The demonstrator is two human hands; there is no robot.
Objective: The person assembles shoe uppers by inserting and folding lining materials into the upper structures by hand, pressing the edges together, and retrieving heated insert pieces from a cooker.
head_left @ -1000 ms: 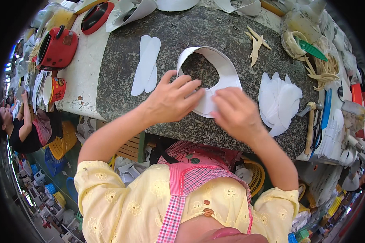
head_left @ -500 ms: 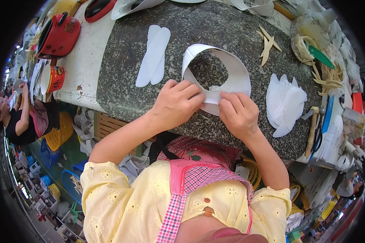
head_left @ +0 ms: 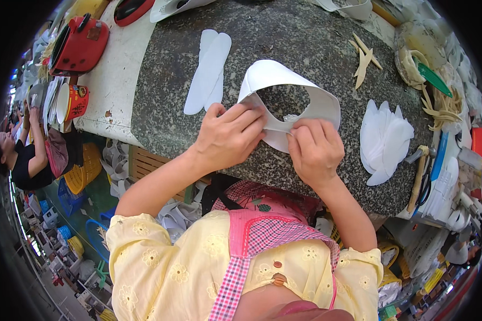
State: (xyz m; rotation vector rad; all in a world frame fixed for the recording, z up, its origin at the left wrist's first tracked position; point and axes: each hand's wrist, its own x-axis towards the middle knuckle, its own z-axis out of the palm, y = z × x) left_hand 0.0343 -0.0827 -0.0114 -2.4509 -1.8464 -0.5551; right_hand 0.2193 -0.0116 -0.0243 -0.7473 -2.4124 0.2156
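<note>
A white ring-shaped piece, which looks like a shoe upper (head_left: 326,107), is held over the stone slab with its opening facing up. My left hand (head_left: 227,131) is closed on its near left edge, fingers curled. Across a short gap, my right hand (head_left: 317,147) pinches the near right edge between thumb and fingers. The fingers hide parts of the near edge. A small whitish scrap (head_left: 290,117) shows within the ring near my right fingers. Left of the ring lie flat white rounded strips (head_left: 211,67), crossed over one another. A fanned pile of white cut pieces (head_left: 384,139) lies to its right.
The dark speckled slab (head_left: 166,85) fills the middle of the worktable. Pale pointed strips (head_left: 363,67) lie at its far right. A hammer (head_left: 419,176) is at the right edge. A red container (head_left: 83,45) and a red paper cup (head_left: 76,101) stand left. Another person (head_left: 29,155) works farther left.
The far left part of the white upper now flares higher and broader, and the ring looks more tilted. Both hands keep their hold on the near edge. The view has shifted slightly.
</note>
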